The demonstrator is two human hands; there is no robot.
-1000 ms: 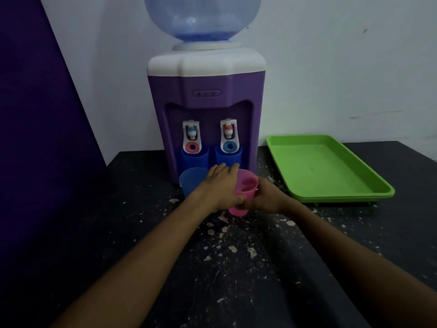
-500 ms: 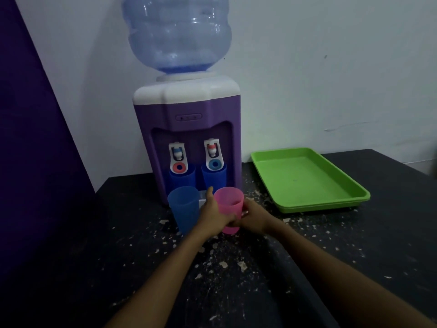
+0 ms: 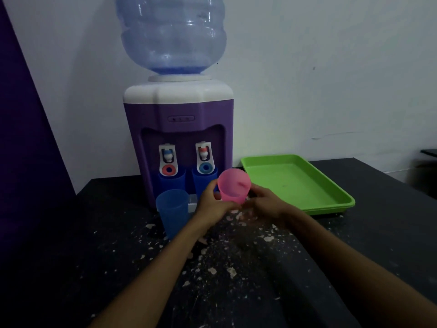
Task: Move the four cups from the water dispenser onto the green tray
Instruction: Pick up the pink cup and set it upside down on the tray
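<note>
A pink cup (image 3: 234, 185) is held off the table, tilted toward me, between my left hand (image 3: 214, 204) and my right hand (image 3: 266, 204), in front of the purple water dispenser (image 3: 178, 129). A light blue cup (image 3: 172, 210) stands on the table to the left of my hands. Two darker blue cups sit under the taps, the left blue cup (image 3: 172, 182) and the right blue cup (image 3: 203, 179). The green tray (image 3: 295, 181) lies empty to the right of the dispenser.
The dark table (image 3: 236, 268) is scattered with pale flakes. A white wall stands behind, and a purple panel (image 3: 23, 138) rises at the left. A large blue water bottle (image 3: 173, 34) tops the dispenser.
The pink cup has been lifted off the table and tipped toward me by both hands. My view has tilted upward.
</note>
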